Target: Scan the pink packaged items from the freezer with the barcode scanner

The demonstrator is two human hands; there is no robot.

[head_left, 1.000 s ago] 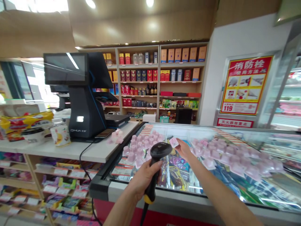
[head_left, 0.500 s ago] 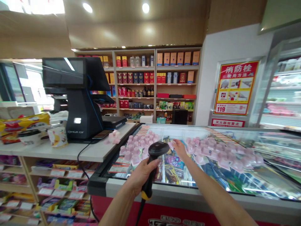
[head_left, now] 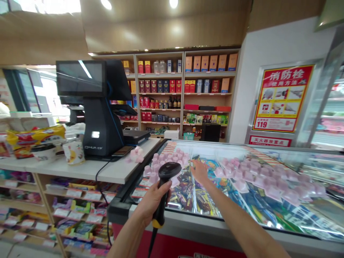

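Observation:
My left hand (head_left: 153, 200) is wrapped round the handle of a black barcode scanner (head_left: 169, 170), its head tilted up over the freezer glass. My right hand (head_left: 199, 171) reaches over the glass with fingers stretched out and apart, and I see nothing in it. Small pink plastic cups lie on the lid in two groups. The left cup group (head_left: 156, 166) is partly behind the scanner, with some cups close to my right fingertips. A larger right cup group (head_left: 255, 173) spreads beyond my right forearm. Packaged goods (head_left: 206, 202) show through the glass.
On the white counter (head_left: 118, 172) at left stand a black checkout terminal (head_left: 98, 125), a paper cup (head_left: 74, 152), yellow snack packs (head_left: 37, 138) and a pink item (head_left: 136, 154). A black cable (head_left: 99, 182) hangs down the counter front. Stocked shelves (head_left: 185, 95) line the back.
My right hand has moved left toward the left cup group, and its fingers have opened, letting go of a pink cup. The scanner has shifted slightly left in view, and the view has turned a little.

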